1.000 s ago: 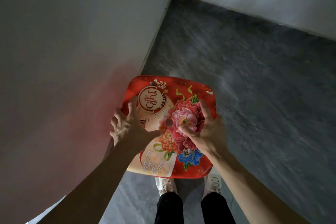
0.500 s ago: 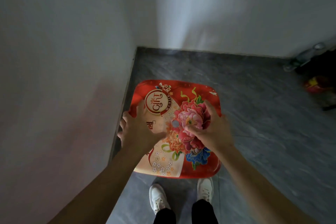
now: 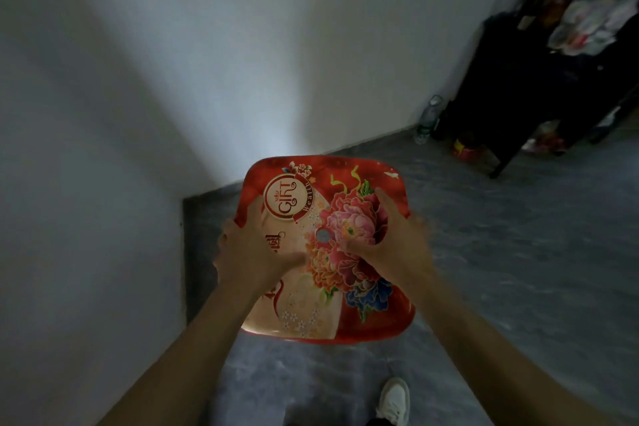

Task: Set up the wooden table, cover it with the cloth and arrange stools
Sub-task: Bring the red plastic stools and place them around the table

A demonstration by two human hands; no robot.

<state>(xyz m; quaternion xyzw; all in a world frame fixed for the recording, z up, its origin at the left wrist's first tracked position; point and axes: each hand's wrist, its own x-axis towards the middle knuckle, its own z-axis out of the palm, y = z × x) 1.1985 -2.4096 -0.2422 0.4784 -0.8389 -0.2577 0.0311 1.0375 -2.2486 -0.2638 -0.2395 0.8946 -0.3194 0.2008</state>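
Stool [image 3: 349, 304]: red seat with floral print, seen from above, legs hidden beneath; held in front of body, over grey floor [image 3: 501, 252], near wall corner. Left hand [image 3: 256, 252]: clasped on seat's left edge, fingertips out of sight under rim. Right hand [image 3: 394, 245]: curled on seat's right side. Dark rack [image 3: 539, 86] far right, contents blurred. Open floor lies right, white wall [image 3: 103, 114] close left

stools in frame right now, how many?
1. The red floral stool is centre frame, seat facing the camera, left hand and right hand on it. A stacked one beneath cannot be ruled out.
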